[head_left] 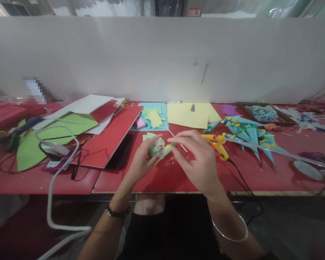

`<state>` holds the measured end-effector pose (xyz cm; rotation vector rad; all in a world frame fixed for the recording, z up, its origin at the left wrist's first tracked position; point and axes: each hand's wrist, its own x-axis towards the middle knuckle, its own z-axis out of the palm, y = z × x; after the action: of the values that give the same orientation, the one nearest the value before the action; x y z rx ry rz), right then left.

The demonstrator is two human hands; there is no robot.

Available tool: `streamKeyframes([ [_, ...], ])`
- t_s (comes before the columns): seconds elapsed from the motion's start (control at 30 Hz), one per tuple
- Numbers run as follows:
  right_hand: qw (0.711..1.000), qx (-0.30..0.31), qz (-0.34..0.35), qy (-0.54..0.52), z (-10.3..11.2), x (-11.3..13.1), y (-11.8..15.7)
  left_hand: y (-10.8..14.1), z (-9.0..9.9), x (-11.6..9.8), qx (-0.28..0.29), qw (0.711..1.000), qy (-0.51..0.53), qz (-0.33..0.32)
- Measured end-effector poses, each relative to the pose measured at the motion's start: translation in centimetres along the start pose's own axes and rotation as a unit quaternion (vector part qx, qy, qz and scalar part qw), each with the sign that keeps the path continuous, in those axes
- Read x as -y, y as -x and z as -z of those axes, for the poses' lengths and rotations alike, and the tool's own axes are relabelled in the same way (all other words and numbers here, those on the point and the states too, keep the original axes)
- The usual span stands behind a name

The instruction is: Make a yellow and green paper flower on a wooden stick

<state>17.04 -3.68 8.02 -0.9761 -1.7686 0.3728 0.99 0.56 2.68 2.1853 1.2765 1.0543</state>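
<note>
In the middle, my left hand (143, 158) is curled round a small green craft piece (153, 150) with a clear, shiny, rounded part at its front. Much of it is hidden by my fingers. My right hand (199, 160) pinches the green end of a small pale-yellow piece (168, 148), held close to the left hand; whether the two pieces are joined I cannot tell. Under the left fingers lies pale green paper (148, 136). A yellow glue gun (219, 146) lies just beyond the right hand, its black cord running off the table edge.
Light-blue paper cones (245, 131) with yellow and green trim lie at right. A tray (262, 113) of paper scraps sits behind. Yellow sheets (189, 115) and small cut slips (154, 119) lie ahead. At left are red board (108, 141) and a power strip (56, 159) with cables.
</note>
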Motion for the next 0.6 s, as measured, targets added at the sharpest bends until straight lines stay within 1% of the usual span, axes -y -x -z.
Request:
streamKeyframes([
  [0.07, 0.998, 0.053, -0.018, -0.002, -0.9, -1.7, -0.2, 0.0, -0.2, 0.1, -0.006, 0.999, 0.018, -0.031],
  [0.1, 0.997, 0.068, -0.025, -0.004, -1.3, -2.4, -0.2, 0.0, -0.2, 0.1, -0.003, 0.999, 0.020, -0.040],
  [0.17, 0.996, 0.073, -0.045, -0.012, -1.9, -3.3, -0.1, 0.1, -0.4, 0.2, 0.007, 0.999, 0.017, -0.044],
  [0.23, 0.995, 0.074, -0.063, -0.017, -2.2, -3.7, 0.1, 0.2, -0.4, 0.4, 0.015, 0.999, 0.008, -0.041],
  [0.4, 0.989, 0.117, -0.087, -0.022, -2.5, -3.9, 0.9, 0.4, -0.3, 0.5, 0.043, 0.998, -0.025, -0.046],
  [0.43, 0.989, 0.115, -0.088, -0.027, -2.6, -3.9, 1.0, 0.4, -0.3, 0.5, 0.048, 0.997, -0.031, -0.046],
  [0.5, 0.990, 0.091, -0.093, -0.057, -3.0, -4.0, 0.8, 0.4, -0.3, 0.3, 0.051, 0.997, -0.040, -0.038],
  [0.6, 0.982, 0.006, -0.127, -0.141, -3.6, -4.6, -0.3, 0.3, -0.2, 0.2, 0.042, 0.998, -0.042, -0.022],
])
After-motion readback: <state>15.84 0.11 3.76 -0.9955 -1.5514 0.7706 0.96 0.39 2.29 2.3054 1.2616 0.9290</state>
